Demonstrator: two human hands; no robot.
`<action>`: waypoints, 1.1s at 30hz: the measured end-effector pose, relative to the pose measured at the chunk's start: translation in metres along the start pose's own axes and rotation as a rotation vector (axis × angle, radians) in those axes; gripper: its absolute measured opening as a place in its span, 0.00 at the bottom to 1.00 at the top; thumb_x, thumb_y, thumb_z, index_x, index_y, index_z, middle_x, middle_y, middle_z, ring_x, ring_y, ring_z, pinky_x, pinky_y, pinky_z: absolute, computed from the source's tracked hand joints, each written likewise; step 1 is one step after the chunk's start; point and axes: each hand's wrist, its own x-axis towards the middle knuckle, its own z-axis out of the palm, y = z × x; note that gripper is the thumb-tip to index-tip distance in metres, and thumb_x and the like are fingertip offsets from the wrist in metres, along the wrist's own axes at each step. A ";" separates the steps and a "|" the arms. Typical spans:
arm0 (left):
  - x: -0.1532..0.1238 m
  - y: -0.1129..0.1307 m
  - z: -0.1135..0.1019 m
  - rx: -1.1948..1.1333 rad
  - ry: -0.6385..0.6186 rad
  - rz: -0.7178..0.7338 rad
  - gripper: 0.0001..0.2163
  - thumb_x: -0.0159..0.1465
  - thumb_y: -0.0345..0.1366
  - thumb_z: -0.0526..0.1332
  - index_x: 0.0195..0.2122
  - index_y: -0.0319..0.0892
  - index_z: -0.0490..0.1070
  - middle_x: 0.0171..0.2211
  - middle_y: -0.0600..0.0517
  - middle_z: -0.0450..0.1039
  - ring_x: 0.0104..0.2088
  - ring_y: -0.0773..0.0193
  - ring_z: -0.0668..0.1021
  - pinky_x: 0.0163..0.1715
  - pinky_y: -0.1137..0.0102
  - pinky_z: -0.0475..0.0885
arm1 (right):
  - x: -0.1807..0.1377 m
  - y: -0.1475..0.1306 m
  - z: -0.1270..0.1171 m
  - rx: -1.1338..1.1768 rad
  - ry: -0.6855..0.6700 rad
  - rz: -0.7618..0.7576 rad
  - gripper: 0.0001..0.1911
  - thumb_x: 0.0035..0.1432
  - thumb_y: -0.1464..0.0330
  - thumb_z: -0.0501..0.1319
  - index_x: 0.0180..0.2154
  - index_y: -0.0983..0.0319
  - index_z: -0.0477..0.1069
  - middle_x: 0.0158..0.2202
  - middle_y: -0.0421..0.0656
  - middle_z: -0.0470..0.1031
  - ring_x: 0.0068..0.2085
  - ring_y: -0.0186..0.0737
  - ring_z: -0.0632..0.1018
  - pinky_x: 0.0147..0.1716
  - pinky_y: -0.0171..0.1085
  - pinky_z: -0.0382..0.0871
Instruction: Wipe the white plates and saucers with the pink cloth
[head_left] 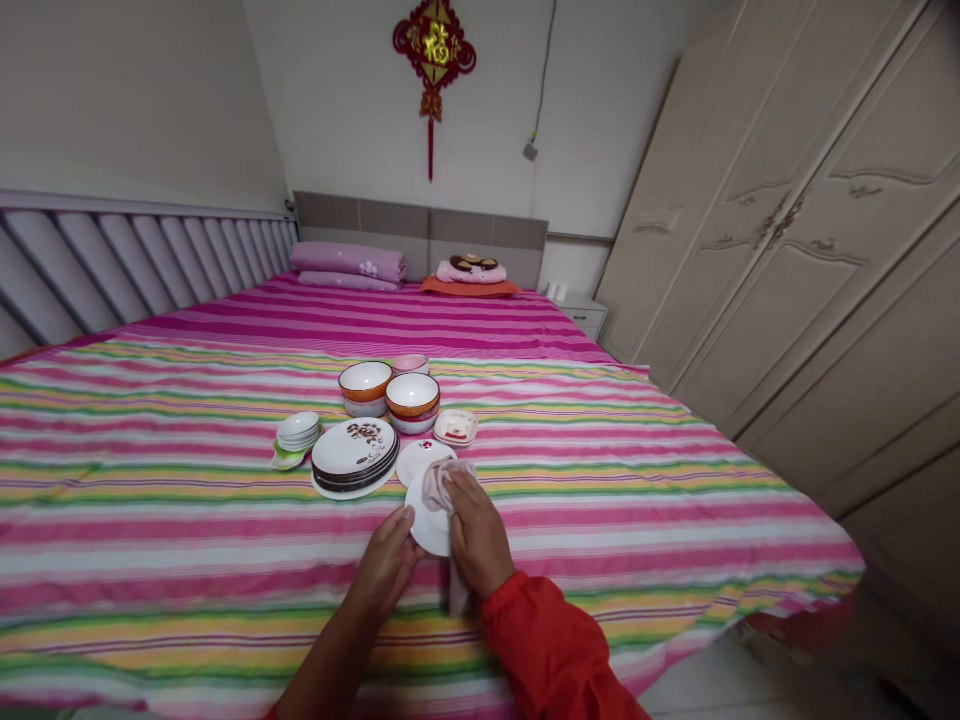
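1. Across the room, a cream wardrobe (787,240) fills the right side, a red knot ornament (433,50) hangs on the far wall, and a slatted panel (75,265) runs along the left wall
2. Below these spreads a bed with a striped cover (600,530), with a headboard (420,235) and a purple pillow (346,262) at its far end
3. On the cover, ahead of the hands and untouched, sit two orange-lined bowls (364,388), a small pink bowl (410,364), a stack of patterned plates (355,455), a stack of small saucers (298,432) and a small square dish (455,426)
4. Just beyond the hands lies a flat white saucer (420,460) with a red mark
5. Only one piece is in hand: a white plate (429,535), tilted up between both hands just above the cover, while the other dishes stay set out
6. The left hand (386,565) grips the plate's rim in a narrow hold, and the right hand (478,535), in a red sleeve (544,650), closes over its face
7. Under that palm, a pale cloth (442,490) presses on the plate, its end hanging below
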 end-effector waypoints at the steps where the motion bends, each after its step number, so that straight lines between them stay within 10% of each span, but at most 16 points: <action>1: 0.000 0.001 0.000 -0.009 0.004 0.000 0.17 0.49 0.40 0.70 0.37 0.37 0.72 0.36 0.44 0.79 0.42 0.55 0.78 0.42 0.66 0.72 | -0.002 0.001 -0.002 0.002 0.017 0.017 0.30 0.52 0.81 0.49 0.57 0.61 0.63 0.57 0.48 0.67 0.60 0.42 0.65 0.59 0.48 0.62; 10: 0.002 0.007 0.003 -0.033 0.066 0.014 0.15 0.47 0.38 0.71 0.34 0.37 0.72 0.33 0.47 0.79 0.38 0.58 0.79 0.39 0.67 0.73 | -0.047 -0.011 -0.002 -0.014 0.042 -0.065 0.32 0.54 0.82 0.48 0.61 0.59 0.57 0.59 0.48 0.64 0.62 0.44 0.61 0.56 0.50 0.65; 17: 0.001 -0.002 -0.001 0.002 0.054 -0.014 0.15 0.46 0.36 0.70 0.35 0.40 0.74 0.37 0.44 0.78 0.43 0.51 0.78 0.39 0.66 0.73 | -0.023 -0.021 0.007 -0.020 -0.075 -0.125 0.32 0.51 0.80 0.50 0.59 0.62 0.59 0.59 0.48 0.65 0.61 0.44 0.63 0.58 0.50 0.62; 25: -0.003 0.000 0.000 0.015 -0.032 -0.014 0.14 0.49 0.40 0.70 0.33 0.39 0.73 0.35 0.45 0.78 0.42 0.53 0.78 0.42 0.64 0.73 | 0.014 -0.006 -0.001 0.030 -0.066 -0.016 0.30 0.51 0.80 0.50 0.56 0.63 0.64 0.56 0.48 0.68 0.59 0.42 0.67 0.59 0.48 0.61; 33: -0.001 0.005 -0.002 -0.019 0.019 -0.008 0.14 0.50 0.40 0.69 0.36 0.39 0.73 0.37 0.44 0.78 0.42 0.53 0.78 0.42 0.64 0.73 | -0.014 0.003 -0.012 0.136 0.061 0.140 0.26 0.59 0.77 0.47 0.58 0.59 0.62 0.59 0.46 0.65 0.61 0.42 0.64 0.60 0.49 0.59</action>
